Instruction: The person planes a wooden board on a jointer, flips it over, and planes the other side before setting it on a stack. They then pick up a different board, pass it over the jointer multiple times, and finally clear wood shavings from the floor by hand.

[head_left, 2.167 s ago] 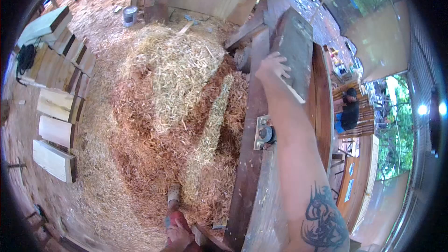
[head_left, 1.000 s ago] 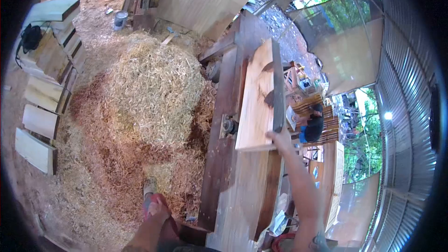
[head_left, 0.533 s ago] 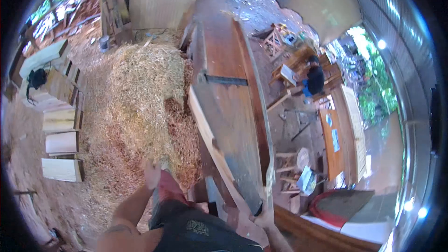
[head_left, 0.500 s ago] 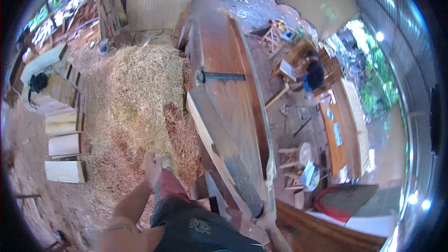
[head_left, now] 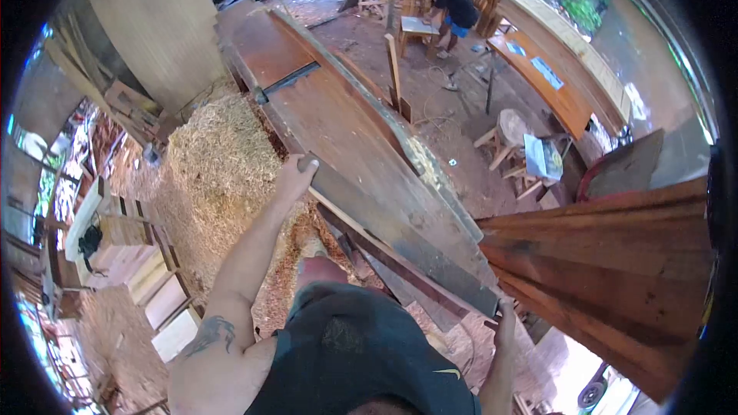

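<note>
Sawdust-floor workshop, hands apart, L hand (head_left: 296, 175) & R hand (head_left: 505, 315) gripping plank (head_left: 400, 234) ends, R fingers hidden.

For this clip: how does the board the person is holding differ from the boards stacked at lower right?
The held board is grey and weathered on its face; the stacked boards are reddish brown. The held board is gripped at both ends, left hand at the far end and right hand at the near end, lying along the long workbench; the stacked boards lie untouched in a pile. Both are long, flat timber planks.
</note>
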Available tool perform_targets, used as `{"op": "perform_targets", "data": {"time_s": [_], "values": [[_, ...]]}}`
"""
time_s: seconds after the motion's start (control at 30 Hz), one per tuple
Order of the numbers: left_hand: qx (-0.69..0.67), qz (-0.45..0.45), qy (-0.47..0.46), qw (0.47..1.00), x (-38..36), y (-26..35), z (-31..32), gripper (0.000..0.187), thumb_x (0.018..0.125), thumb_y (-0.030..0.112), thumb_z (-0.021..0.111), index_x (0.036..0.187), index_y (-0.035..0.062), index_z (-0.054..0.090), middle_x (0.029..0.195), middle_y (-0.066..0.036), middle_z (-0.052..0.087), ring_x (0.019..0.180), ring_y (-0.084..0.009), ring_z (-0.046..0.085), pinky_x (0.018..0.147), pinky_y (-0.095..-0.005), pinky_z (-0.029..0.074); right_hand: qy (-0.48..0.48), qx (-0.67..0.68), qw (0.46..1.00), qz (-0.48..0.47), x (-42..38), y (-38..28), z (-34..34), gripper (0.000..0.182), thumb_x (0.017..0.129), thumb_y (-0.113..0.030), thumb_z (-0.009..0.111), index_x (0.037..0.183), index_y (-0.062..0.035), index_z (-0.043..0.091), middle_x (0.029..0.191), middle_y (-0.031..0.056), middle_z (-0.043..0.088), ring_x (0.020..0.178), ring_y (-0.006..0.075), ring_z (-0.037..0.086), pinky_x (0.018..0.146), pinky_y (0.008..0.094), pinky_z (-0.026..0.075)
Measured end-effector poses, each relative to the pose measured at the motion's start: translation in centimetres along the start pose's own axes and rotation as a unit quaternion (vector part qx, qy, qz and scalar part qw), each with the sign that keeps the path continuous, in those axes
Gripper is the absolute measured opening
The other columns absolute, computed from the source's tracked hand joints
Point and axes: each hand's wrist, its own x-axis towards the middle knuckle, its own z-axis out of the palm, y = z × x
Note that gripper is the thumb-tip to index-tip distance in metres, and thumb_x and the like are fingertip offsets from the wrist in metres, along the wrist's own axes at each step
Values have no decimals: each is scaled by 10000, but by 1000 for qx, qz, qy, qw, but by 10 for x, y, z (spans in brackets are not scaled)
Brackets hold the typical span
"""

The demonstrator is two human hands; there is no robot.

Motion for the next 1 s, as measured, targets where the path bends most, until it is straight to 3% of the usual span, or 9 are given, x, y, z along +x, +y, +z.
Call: {"op": "perform_targets", "data": {"time_s": [0.07,0.17,0.23,0.37,0.47,0.6,0.8,0.87,1.0], "values": [[24,-13,-15,1000,9,3,-6,687,938,585,678,1301,2,692,1192,-249,749,1155,-405,712,1006,-466,545,14,44,998,45,-4,18,6,595,996,-555,596,1395,-117,642,1235,84,695,997,261,698,819,415,566],[102,-40,-75,991,26,18,-11,782,886,655,695,1204,-58,733,1155,-266,755,1131,-417,717,974,-472,560,74,51,996,-15,2,40,15,612,1028,-530,564,1313,0,674,1167,147,718,924,263,717,771,394,579],[145,-45,-38,988,28,19,1,791,866,680,699,1217,-27,738,1160,-264,754,1127,-414,719,971,-473,562,103,30,993,-44,-3,37,23,608,1045,-503,549,1181,66,719,1023,141,729,898,228,702,746,356,565],[131,-28,-35,990,22,42,7,742,838,692,717,1211,51,760,1153,-251,759,1113,-404,725,969,-474,564,175,41,982,-51,-8,34,25,579,1043,-521,552,1072,18,763,906,93,712,816,182,649,672,351,506],[112,-6,-55,992,-2,72,23,681,839,671,724,1202,97,772,1160,-250,756,1106,-400,726,961,-476,564,218,96,971,-22,-5,58,-10,547,1048,-536,544,1136,-46,769,983,71,725,853,175,652,692,355,508],[70,66,-84,992,-47,74,75,640,852,631,739,1124,52,746,1058,-244,759,1038,-403,730,914,-490,561,279,241,929,-33,8,161,-90,578,1029,-593,546,1297,-107,708,1202,31,719,1089,179,666,870,366,547],[27,83,-187,978,-119,93,95,574,850,549,785,1027,7,719,972,-226,730,927,-373,721,826,-466,550,362,320,867,122,-76,204,-135,613,1027,-603,514,1405,-135,636,1365,47,678,1208,246,650,915,421,550],[7,87,-235,968,-130,89,97,542,856,505,797,1078,17,717,969,-223,727,944,-364,720,843,-448,558,348,316,870,152,-93,232,-146,591,946,-627,567,1240,-125,666,1248,58,698,1057,206,663,792,405,551],[-4,126,-254,959,-146,44,123,511,873,431,807,1161,20,711,947,-206,728,953,-348,721,871,-411,570,265,330,896,138,-110,286,-141,568,963,-587,558,1224,-95,672,1166,71,723,955,239,684,762,420,550]]}}
